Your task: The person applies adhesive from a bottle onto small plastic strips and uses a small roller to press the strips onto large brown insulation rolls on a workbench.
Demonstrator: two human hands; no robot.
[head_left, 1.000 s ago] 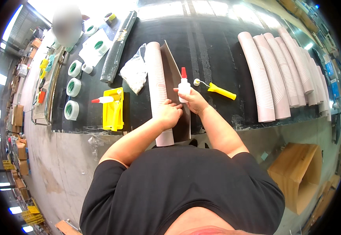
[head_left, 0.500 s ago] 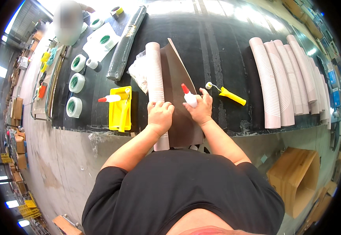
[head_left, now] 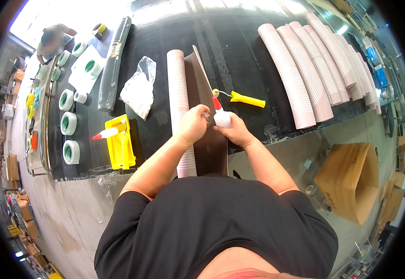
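A white squeeze bottle with a red pointed cap (head_left: 222, 119) is held upright in my right hand (head_left: 238, 132), its fingers closed around the body. My left hand (head_left: 194, 123) is closed just left of the bottle, with a small whitish bit at its fingertips that is too small to name. Beneath both hands lies a partly unrolled sheet, its brown inner face (head_left: 207, 151) showing. The sheet's rolled part (head_left: 176, 74), pale pink with fine stripes, runs along its left side under my left wrist. A yellow-handled small roller (head_left: 248, 99) rests beyond my right hand.
At left, a yellow paint tray (head_left: 114, 151) holds another roller, with a second red-capped bottle (head_left: 105, 134) across it. Tape rolls (head_left: 71, 152), a plastic-wrapped dark roll (head_left: 114, 65) and a clear bag (head_left: 138, 90) lie beyond. Several striped rolls (head_left: 286, 76) lie right; a cardboard box (head_left: 335, 181) stands below. A person (head_left: 52, 39) is far left.
My left hand has lifted off the striped roll and come up beside the bottle. My right hand still holds the bottle, now more upright. The whole view has shifted, uncovering the clear bag.
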